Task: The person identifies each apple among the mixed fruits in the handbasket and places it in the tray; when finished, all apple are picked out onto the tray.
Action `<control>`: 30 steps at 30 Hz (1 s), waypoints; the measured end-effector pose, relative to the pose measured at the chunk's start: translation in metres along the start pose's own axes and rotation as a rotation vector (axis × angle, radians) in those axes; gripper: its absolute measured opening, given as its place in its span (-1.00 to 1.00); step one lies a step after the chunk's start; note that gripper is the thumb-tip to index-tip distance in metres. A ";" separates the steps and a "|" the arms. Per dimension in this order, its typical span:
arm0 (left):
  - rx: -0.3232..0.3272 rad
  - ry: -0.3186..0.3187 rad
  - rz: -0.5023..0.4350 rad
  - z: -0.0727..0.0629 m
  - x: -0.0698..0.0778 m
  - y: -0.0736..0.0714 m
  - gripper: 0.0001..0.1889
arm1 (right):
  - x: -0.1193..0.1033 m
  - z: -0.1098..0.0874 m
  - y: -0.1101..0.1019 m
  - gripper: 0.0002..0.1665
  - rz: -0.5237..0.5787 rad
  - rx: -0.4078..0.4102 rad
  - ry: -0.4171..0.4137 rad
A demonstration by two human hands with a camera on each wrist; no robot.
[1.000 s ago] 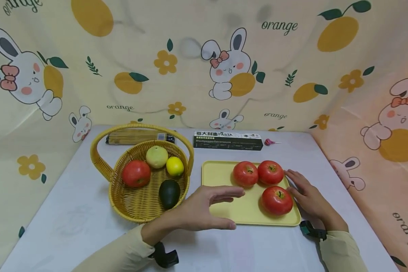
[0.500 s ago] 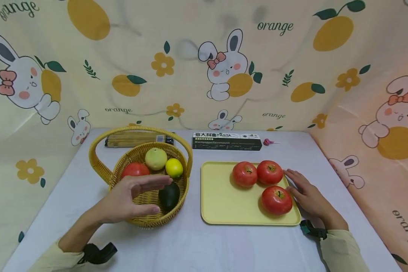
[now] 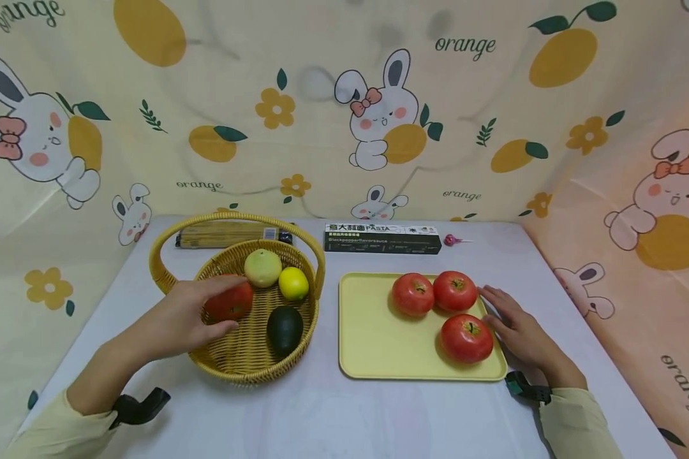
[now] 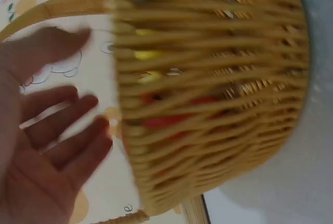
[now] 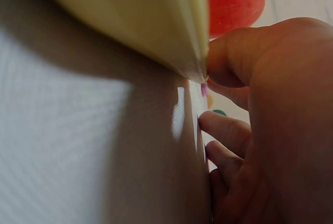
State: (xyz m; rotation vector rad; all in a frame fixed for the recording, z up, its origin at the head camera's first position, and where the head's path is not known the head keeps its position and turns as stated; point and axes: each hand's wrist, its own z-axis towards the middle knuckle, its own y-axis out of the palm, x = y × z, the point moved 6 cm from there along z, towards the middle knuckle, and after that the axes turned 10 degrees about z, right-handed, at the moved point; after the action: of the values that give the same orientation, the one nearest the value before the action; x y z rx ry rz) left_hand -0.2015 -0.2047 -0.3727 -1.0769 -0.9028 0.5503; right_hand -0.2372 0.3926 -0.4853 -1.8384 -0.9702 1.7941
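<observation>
In the head view my left hand (image 3: 186, 315) reaches over the left rim of the yellow wicker basket (image 3: 247, 368), thumb and fingers apart beside a red tomato (image 3: 234, 303). The left wrist view shows these fingers (image 4: 67, 120) spread above the rim with nothing between them, slightly blurred. My right hand (image 3: 525, 335) rests at the right edge of the yellow tray (image 3: 390, 357), its thumb touching the edge and its other fingers on the tabletop. Several red tomatoes are on the tray, the nearest one (image 3: 467, 339) close to that thumb.
The basket also holds a pale green round fruit (image 3: 263, 268), a yellow lemon (image 3: 293, 284) and a dark avocado (image 3: 284, 331); its handle (image 3: 235, 217) arches above. Behind stand a pasta box (image 3: 382, 241), a pack of noodles (image 3: 224, 234) and a small lollipop (image 3: 451, 240).
My left hand has moved left from above the tray to the basket, then forward and down to the tomato inside it. The right hand has stayed at the tray's edge.
</observation>
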 end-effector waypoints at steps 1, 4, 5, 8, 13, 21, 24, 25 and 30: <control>-0.011 -0.017 0.041 0.002 -0.002 0.003 -0.27 | 0.000 0.000 0.000 -0.13 0.002 0.000 -0.001; -0.047 -0.064 0.142 0.006 -0.007 0.012 -0.22 | 0.000 0.000 0.000 -0.14 0.004 -0.001 -0.002; -0.059 -0.074 0.163 0.008 -0.008 0.015 -0.21 | -0.001 -0.001 0.000 -0.14 0.003 -0.001 -0.003; -0.081 -0.096 0.208 0.010 -0.009 0.021 -0.15 | -0.001 -0.001 0.000 -0.14 0.001 -0.003 -0.004; -0.080 -0.103 0.294 0.014 -0.009 0.025 -0.09 | -0.001 0.000 0.000 -0.12 0.002 -0.007 0.002; -0.050 -0.098 0.348 0.014 -0.010 0.030 -0.07 | -0.001 0.000 0.001 -0.12 0.001 -0.012 0.020; -0.051 -0.103 0.362 0.014 -0.010 0.031 -0.04 | -0.001 0.000 0.001 -0.11 0.005 -0.012 0.021; -0.051 -0.104 0.363 0.014 -0.010 0.032 -0.03 | -0.001 0.000 0.001 -0.11 0.004 -0.012 0.021; -0.055 -0.128 0.328 0.014 -0.011 0.033 -0.02 | -0.001 0.000 0.001 -0.12 0.009 -0.011 0.014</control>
State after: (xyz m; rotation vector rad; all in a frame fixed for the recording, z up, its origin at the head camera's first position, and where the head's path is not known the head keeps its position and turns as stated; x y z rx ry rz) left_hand -0.2179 -0.1932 -0.4038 -1.2609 -0.8603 0.8783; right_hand -0.2372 0.3909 -0.4852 -1.8624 -0.9705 1.7819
